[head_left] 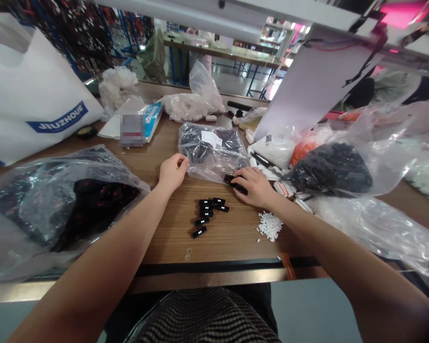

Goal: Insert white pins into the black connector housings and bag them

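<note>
Brown wood-grain laminate covers the long workbench (232, 238), whose near edge carries a dark strip and a metal lip. The biggest thing on it is the white plastic carrier bag with a blue printed band (32, 95), standing at the far left. Near it on the left lies a large clear plastic sack of black parts with red marks (67, 200). On the right another clear sack holding a heap of black pieces (331, 169) rests among loose transparent film.

In the middle, far from the bench edge, sits a smaller clear plastic bag of black parts with a white label (210, 150). The left hand (172, 172) pinches this bag's left near corner, fingers curled and pressed together on the film. The right hand (254, 186) lies at the bag's right near corner, its fingers closed over a few small black rectangular clips (234, 182) at the mouth of the bag; whether they are gripped or only covered cannot be told.

Between the two hands, nearer the person, lies a loose cluster of similar black clips (209, 213). Just right of it is a small pile of tiny white plastic bits (270, 225).
</note>
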`<state>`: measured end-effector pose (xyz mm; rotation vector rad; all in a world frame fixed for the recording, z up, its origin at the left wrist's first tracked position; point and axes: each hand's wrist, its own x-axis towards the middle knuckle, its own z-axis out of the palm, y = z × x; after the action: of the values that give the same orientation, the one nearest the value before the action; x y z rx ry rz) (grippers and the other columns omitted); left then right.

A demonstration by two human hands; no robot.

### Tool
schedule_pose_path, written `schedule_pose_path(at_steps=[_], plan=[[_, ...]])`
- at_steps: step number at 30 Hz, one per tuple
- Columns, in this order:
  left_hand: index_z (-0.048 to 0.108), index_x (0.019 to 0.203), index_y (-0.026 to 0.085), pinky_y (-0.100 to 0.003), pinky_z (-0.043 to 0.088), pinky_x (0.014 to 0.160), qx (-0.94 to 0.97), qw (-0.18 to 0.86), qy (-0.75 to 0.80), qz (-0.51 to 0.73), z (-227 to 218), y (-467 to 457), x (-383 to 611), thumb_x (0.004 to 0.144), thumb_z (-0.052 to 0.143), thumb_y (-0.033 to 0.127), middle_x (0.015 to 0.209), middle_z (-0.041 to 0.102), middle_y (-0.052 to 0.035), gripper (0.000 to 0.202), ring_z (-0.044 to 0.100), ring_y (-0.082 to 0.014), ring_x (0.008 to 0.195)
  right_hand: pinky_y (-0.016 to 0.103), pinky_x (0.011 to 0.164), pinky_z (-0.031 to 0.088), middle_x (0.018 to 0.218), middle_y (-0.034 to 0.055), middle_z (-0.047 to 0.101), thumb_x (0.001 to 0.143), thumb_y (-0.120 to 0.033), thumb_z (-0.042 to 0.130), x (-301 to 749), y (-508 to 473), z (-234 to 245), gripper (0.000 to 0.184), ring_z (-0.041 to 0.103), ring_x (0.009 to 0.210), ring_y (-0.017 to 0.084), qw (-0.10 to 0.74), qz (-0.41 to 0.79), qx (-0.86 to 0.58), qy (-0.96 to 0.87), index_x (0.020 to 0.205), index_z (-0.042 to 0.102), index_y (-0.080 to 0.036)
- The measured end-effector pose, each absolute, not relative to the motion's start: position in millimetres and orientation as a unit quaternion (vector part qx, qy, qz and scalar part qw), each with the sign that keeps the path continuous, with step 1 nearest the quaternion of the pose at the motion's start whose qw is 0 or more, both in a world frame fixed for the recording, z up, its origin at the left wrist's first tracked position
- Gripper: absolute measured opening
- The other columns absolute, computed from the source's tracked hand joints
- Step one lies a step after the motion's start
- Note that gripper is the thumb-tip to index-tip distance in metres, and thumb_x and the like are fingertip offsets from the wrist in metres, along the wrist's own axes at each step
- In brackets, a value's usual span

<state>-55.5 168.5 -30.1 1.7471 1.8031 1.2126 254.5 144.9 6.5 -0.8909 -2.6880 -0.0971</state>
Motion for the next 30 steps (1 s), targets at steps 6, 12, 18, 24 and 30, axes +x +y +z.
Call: schedule_pose_path(at_steps=[6, 12, 18, 24, 30], plan=[[0.068, 0.087, 0.019, -0.028, 0.043, 0.066, 0.616, 0.175, 0.635, 0.431, -31.9, 169.1, -56.4, 0.086, 0.055, 0.035, 0.076, 0.069, -0.0024, 0.020, 0.058, -0.0179, 0.064, 0.044, 0.094, 0.040, 0.116, 0.0105, 0.069, 0.092, -0.025, 0.056, 260.9, 127.9, 15.3, 0.022, 0.058, 0.111, 0.027, 0.151, -0.030, -0.314, -0.937, 0.107, 0.071, -0.021], [0.068, 0.085, 0.019, -0.027, 0.042, 0.066, 0.612, 0.175, 0.633, 0.440, -33.5, 169.9, -57.0, 0.085, 0.055, 0.036, 0.073, 0.068, -0.0013, 0.021, 0.057, -0.0170, 0.063, 0.045, 0.097, 0.040, 0.122, 0.0103, 0.067, 0.088, -0.035, 0.063, 268.8, 106.5, 28.3, 0.029, 0.057, 0.114, 0.028, 0.138, -0.033, -0.333, -0.932, 0.111, 0.071, -0.021], [0.068, 0.085, 0.019, -0.027, 0.043, 0.065, 0.605, 0.180, 0.636, 0.444, -33.1, 170.5, -56.3, 0.084, 0.055, 0.036, 0.072, 0.067, -0.0012, 0.021, 0.058, -0.0173, 0.064, 0.044, 0.093, 0.039, 0.120, 0.0097, 0.066, 0.087, -0.043, 0.064, 272.9, 88.4, 32.4, 0.032, 0.056, 0.109, 0.028, 0.137, -0.059, -0.373, -0.916, 0.109, 0.072, -0.021], [0.067, 0.083, 0.019, -0.028, 0.044, 0.066, 0.605, 0.180, 0.634, 0.448, -30.8, 168.9, -56.3, 0.083, 0.056, 0.036, 0.071, 0.066, -0.0009, 0.020, 0.058, -0.0176, 0.063, 0.048, 0.090, 0.037, 0.106, 0.0103, 0.068, 0.087, -0.047, 0.062, 257.4, 85.9, 28.2, 0.030, 0.055, 0.101, 0.030, 0.083, -0.104, -0.432, -0.892, 0.084, 0.076, -0.020], [0.066, 0.093, 0.018, -0.031, 0.049, 0.074, 0.599, 0.148, 0.627, 0.476, -24.5, 164.9, -51.1, 0.081, 0.060, 0.032, 0.087, 0.067, -0.0044, 0.019, 0.062, -0.0193, 0.074, 0.046, 0.088, 0.040, 0.106, 0.0100, 0.069, 0.088, -0.034, 0.060, 255.7, 69.8, 30.1, 0.021, 0.057, 0.102, 0.030, 0.110, -0.085, -0.444, -0.885, 0.081, 0.075, -0.021]])
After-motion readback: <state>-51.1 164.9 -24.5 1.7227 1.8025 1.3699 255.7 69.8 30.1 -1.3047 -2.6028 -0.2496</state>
